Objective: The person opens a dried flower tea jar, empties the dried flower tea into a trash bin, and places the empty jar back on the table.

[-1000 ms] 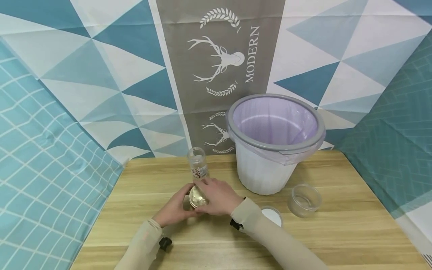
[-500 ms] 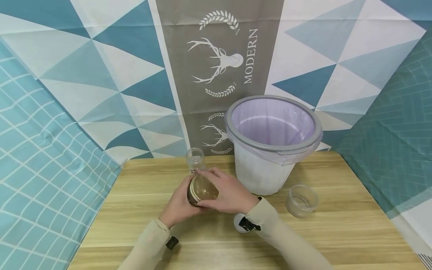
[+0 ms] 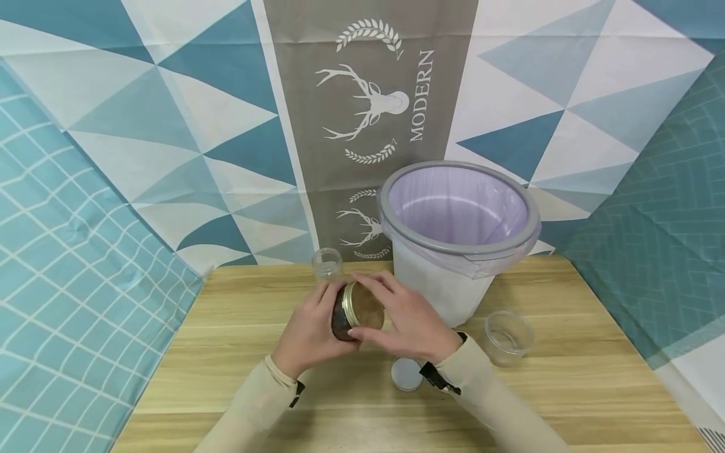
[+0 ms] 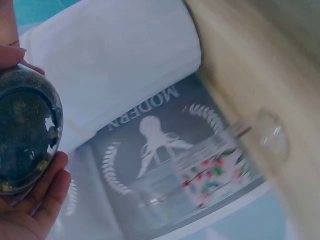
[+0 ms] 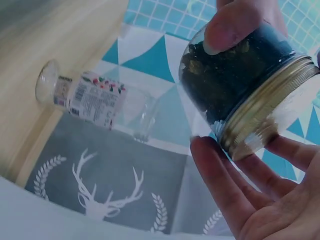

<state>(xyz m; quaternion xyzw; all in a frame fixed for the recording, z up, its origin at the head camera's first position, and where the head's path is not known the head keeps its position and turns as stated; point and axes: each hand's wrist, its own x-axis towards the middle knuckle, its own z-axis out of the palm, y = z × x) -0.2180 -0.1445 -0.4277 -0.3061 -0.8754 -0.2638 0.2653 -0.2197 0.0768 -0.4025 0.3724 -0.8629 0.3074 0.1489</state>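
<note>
A round glass jar (image 3: pixel 341 318) with dark contents and a gold screw lid (image 3: pixel 368 306) is held tilted above the table, its lid turned to the right. My left hand (image 3: pixel 308 330) grips the glass body, with fingers under it in the left wrist view. My right hand (image 3: pixel 410 321) has its thumb and fingers curled round the lid's rim. The lid sits on the jar in the right wrist view (image 5: pixel 270 102). Behind the hands stands a clear glass bottle (image 5: pixel 97 100) with a floral label, partly hidden in the head view.
A white bin (image 3: pixel 438 283) with a grey rim and purple liner stands at the back, right of the hands. A clear round container (image 3: pixel 508 340) is to its front right. Below my right wrist lies a small white-topped round thing (image 3: pixel 406 374). Patterned cloth walls enclose the table (image 3: pixel 351 415).
Both hands have lifted the jar and shifted it right, tipping its lid toward the right. The white-topped round thing appears further left than a second ago, close to the right wrist.
</note>
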